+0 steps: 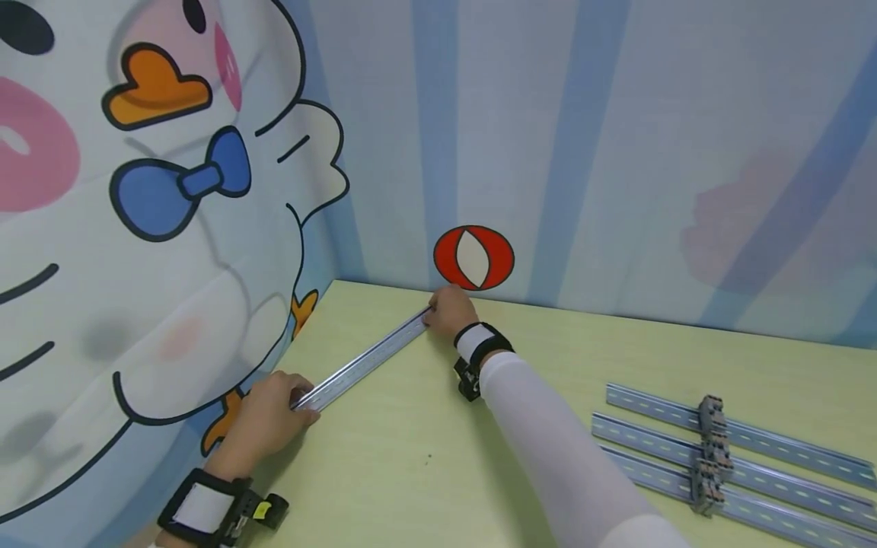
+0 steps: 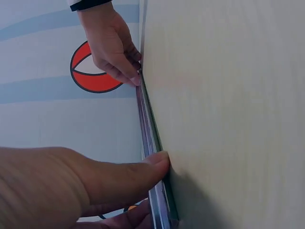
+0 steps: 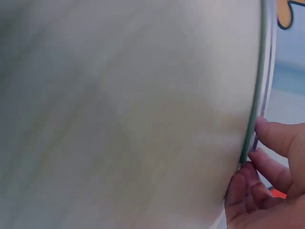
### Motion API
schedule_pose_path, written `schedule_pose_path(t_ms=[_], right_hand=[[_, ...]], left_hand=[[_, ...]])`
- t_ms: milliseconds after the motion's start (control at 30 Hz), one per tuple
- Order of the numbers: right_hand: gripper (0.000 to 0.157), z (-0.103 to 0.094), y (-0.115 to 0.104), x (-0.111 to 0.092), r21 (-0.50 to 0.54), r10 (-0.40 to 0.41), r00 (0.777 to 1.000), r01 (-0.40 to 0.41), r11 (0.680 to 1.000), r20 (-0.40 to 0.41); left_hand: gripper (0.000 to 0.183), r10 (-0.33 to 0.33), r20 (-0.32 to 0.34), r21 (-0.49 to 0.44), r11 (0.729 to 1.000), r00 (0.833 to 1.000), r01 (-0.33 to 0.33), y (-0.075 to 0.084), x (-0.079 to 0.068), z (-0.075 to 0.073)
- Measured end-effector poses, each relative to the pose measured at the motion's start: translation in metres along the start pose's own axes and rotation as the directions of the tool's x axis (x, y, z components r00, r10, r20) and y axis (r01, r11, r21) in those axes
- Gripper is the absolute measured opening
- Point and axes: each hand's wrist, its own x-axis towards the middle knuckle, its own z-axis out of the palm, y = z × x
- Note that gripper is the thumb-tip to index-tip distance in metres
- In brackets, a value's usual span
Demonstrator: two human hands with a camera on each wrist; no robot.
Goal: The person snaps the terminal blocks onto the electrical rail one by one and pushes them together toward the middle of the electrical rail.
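Note:
A slotted metal DIN rail point(image 1: 370, 361) runs diagonally across the pale yellow table near its left side, low against the surface. My left hand point(image 1: 270, 415) grips its near end, and in the left wrist view the thumb point(image 2: 150, 167) presses along the rail's edge. At the far end, close to the back wall, my right hand point(image 1: 452, 313) pinches the rail between thumb and fingers. The right wrist view shows those fingers point(image 3: 269, 169) at the tip of the rail point(image 3: 259, 90).
To the right lie three more DIN rails point(image 1: 795, 453), roughly parallel, each carrying small grey terminal blocks point(image 1: 712, 426) near its middle. A wall with a cartoon duck point(image 1: 171, 304) borders the left; a blue striped wall point(image 1: 617, 190) stands behind the table point(image 1: 384, 472).

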Motion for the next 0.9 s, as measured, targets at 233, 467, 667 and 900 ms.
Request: schedule_pose_path(t_ms=[233,467,667,900], right_hand=[[0.024,-0.031,0.016,-0.019,0.275,0.141,0.976,-0.182,0.944,0.165],[0.022,-0.063,0.020,-0.047,0.609,0.215,0.912,-0.396,0.687,0.350],[0.021,-0.082,0.033,-0.068,0.677,0.185,0.904,-0.414,0.608,0.386],[0.031,-0.124,0.068,-0.135,0.758,0.053,0.944,-0.295,0.582,0.327]], left_hand=[[0.034,0.025,0.058,-0.058,0.998,0.998,-0.021,-0.004,-0.002,-0.001],[0.033,0.020,0.211,-0.165,0.986,0.977,0.016,-0.021,0.003,-0.008],[0.037,0.017,0.285,-0.309,0.948,0.958,0.075,-0.018,0.001,-0.014],[0.051,0.069,0.317,-0.437,0.896,0.946,0.081,0.015,-0.008,-0.026]])
